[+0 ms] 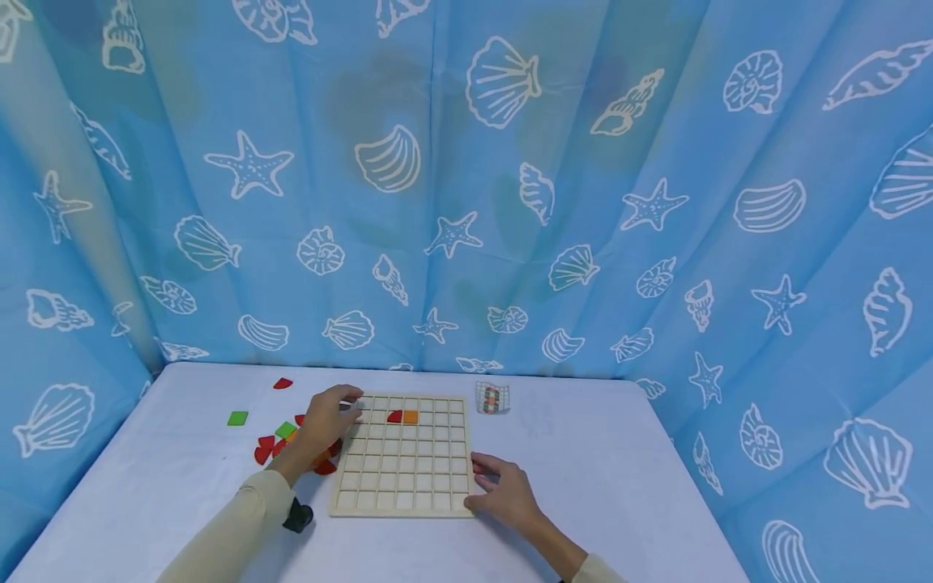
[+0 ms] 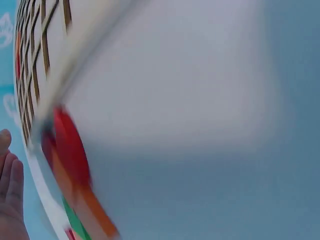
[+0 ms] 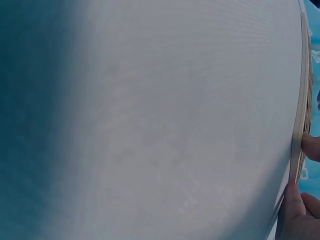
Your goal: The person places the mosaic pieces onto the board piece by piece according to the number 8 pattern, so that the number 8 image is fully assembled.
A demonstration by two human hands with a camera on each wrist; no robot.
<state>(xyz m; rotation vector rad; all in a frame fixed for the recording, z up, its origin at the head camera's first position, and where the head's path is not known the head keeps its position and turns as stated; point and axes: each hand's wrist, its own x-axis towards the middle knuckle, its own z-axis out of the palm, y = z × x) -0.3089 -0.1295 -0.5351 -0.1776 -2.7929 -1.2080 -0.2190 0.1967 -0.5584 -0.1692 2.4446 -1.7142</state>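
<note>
A square wooden grid board (image 1: 402,512) lies flat on the table. Two pieces sit side by side in its second row from the back: a red quarter-circle tile (image 1: 394,417) and an orange square tile (image 1: 411,417). My left hand (image 1: 325,419) is at the board's back left corner, fingers pointing right, and in the left wrist view its fingers (image 2: 16,185) look straight. At the front right corner my right hand (image 1: 508,495) holds the board, thumb on the front corner and fingers along the right edge. The right wrist view shows that thumb (image 3: 295,202) against the wooden edge.
Left of the board, partly behind the left forearm, is a loose pile of red, orange and green tiles (image 1: 264,449). A green square (image 1: 237,418) and a red piece (image 1: 283,383) lie apart from it. Beyond the right edge sits a small printed pattern card (image 1: 492,397). A shell-print curtain (image 1: 437,202) hangs behind.
</note>
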